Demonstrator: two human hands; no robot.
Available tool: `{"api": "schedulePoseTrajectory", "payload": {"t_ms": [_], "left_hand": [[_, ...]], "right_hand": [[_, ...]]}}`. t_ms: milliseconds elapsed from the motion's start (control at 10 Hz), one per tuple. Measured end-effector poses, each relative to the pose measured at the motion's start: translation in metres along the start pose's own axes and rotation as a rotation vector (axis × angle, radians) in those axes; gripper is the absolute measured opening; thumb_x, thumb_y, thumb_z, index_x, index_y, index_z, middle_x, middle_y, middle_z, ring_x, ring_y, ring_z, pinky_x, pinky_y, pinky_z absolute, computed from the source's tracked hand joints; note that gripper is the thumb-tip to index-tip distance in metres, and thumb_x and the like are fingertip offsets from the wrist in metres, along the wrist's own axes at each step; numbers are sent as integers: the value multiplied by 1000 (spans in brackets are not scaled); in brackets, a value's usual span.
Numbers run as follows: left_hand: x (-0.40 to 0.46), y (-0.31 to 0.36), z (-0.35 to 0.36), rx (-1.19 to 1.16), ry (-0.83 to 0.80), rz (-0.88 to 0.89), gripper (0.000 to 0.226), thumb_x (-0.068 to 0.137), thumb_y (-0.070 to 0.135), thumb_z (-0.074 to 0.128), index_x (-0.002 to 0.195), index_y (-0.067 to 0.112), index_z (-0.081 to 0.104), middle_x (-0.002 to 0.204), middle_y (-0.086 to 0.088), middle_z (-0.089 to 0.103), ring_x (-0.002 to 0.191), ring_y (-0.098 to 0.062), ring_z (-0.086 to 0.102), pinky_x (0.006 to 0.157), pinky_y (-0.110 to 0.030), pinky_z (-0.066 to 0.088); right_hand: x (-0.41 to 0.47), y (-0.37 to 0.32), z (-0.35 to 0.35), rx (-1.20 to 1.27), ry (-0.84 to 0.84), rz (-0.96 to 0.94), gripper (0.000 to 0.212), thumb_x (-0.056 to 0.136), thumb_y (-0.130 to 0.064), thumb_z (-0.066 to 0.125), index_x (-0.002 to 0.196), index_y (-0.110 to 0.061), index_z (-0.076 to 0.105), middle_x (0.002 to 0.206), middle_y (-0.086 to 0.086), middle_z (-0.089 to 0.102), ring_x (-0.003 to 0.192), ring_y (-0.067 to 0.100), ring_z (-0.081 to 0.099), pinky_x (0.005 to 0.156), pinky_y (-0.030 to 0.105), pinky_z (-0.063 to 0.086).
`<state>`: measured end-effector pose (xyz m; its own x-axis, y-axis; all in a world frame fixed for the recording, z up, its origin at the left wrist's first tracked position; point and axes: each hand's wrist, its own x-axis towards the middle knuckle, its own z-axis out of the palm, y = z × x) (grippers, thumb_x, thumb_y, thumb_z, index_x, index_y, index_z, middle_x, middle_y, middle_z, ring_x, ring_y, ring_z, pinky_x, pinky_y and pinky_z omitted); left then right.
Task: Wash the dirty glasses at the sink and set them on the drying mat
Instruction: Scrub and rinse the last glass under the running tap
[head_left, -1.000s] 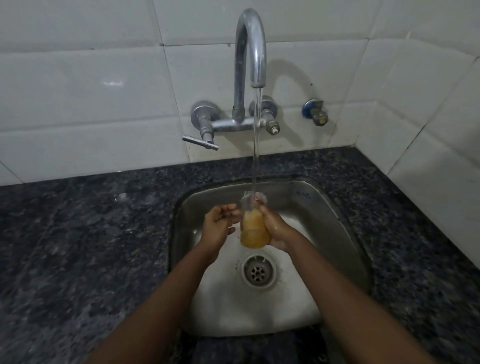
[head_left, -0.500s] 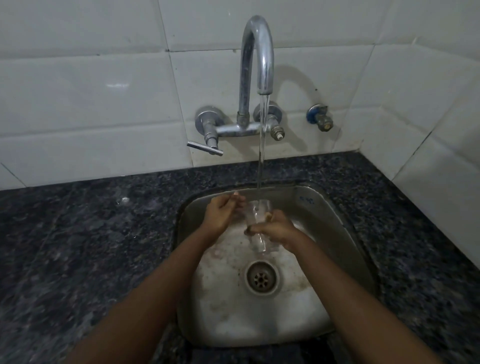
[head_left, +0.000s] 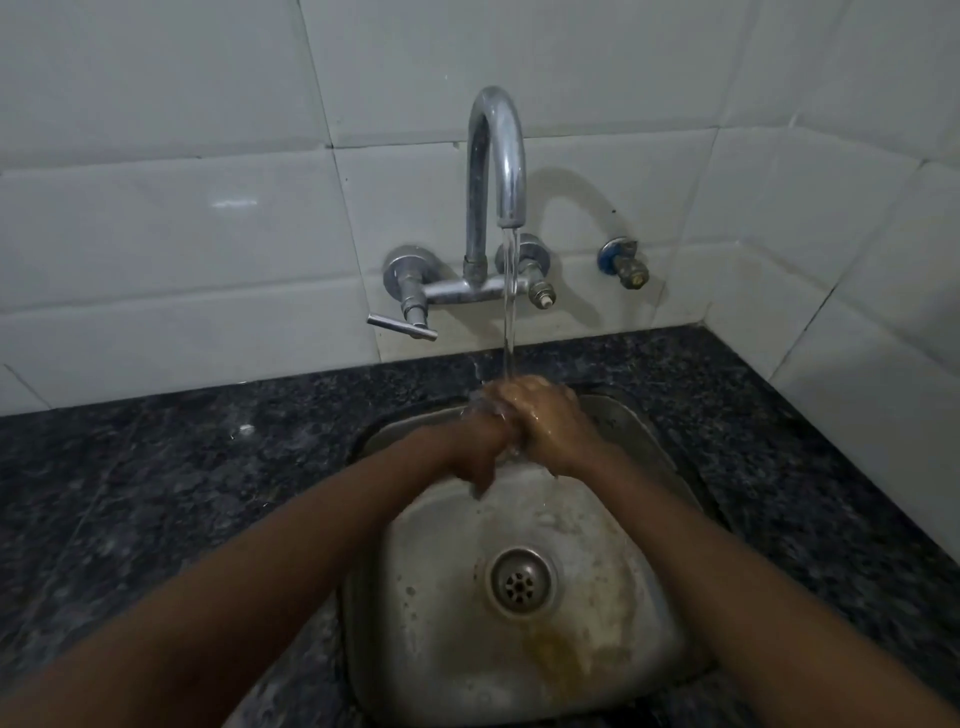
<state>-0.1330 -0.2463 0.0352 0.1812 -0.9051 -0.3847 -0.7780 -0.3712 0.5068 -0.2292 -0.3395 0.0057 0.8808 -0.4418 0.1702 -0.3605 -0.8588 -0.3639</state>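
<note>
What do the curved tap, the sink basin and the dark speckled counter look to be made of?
Curved tap: chromed metal, mirror-like though spotted. Sink basin: likely stainless steel, dull grey sheen, stained. Dark speckled counter: polished granite or similar stone, judging by its grainy flecks.

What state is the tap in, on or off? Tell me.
On. A stream of water runs from the tap spout onto the hands over the sink.

sink (head_left: 644, 613) set into the counter (head_left: 171, 478), tap (head_left: 496, 171) on the wall behind it, both hands (head_left: 519, 426) together under the stream at the sink's back edge, drain (head_left: 521, 582) in front of them, spare valve (head_left: 626, 265) right of the tap
</note>
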Motion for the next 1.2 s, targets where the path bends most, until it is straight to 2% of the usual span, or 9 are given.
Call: {"api": "schedulePoseTrajectory", "payload": {"t_ms": [100,200,400,600,700,800,900,1100,1200], "left_hand": [[1,5,-2,441,221,42,34,96,16,42,123,-1,52,130,-20,54,120,-33,50,97,-36,39],[10,10,-7,422,81,56,52,85,12,62,134,10,46,141,-14,46,129,-29,44,106,-38,36],[-5,10,-6,-909,6,141,51,73,-25,48,119,-4,53,106,-24,60,95,-29,65,77,-37,54],[0,-16,-7,1049,165,391,40,100,18,31,139,20,36,152,-3,32,139,-21,30,112,-37,28],[-2,-7,-1,523,197,282,44,89,4,47,133,11,46,140,-12,47,128,-25,45,103,-33,38],[-16,11,4,-758,-7,230,46,76,-13,45,119,-1,56,111,-19,60,95,-17,64,73,-22,50],[-14,22,6,-1293,130,101,30,93,12,38,112,4,59,105,-17,62,92,-23,60,82,-37,47],[-1,33,21,-1051,569,-168,28,98,12,39,98,-5,62,87,-19,60,73,-22,57,58,-24,49],[-3,23,25,-1020,644,-70,38,101,25,34,97,-2,60,84,-15,64,78,-22,61,69,-29,51]], "right_hand": [[4,2,-7,48,56,-2,66,73,-10,73,132,-26,47,133,5,53,127,27,46,101,50,41],[5,4,-6,131,82,-2,67,71,-9,76,130,-23,48,133,6,53,125,25,48,101,49,42],[0,11,-7,333,105,60,56,63,-13,77,111,-30,53,105,-2,61,97,19,59,84,35,50],[-5,13,-10,230,101,-38,47,55,-8,77,99,-18,61,94,-3,61,86,12,55,74,27,42],[-6,12,-10,236,82,33,62,56,-11,78,114,-20,58,115,4,61,108,25,56,88,44,47],[-7,6,-10,168,68,129,68,63,-13,78,125,-20,51,127,4,55,121,26,47,97,53,40],[-14,-3,-7,-41,155,292,65,67,-15,76,124,-25,48,127,0,54,120,24,44,97,53,37],[-31,-24,8,-329,165,335,56,77,-16,66,126,-27,42,127,-1,51,121,22,41,97,54,29],[-31,-19,-7,-278,-25,271,68,70,-26,74,129,-22,39,129,3,52,119,26,47,98,55,34]]}}
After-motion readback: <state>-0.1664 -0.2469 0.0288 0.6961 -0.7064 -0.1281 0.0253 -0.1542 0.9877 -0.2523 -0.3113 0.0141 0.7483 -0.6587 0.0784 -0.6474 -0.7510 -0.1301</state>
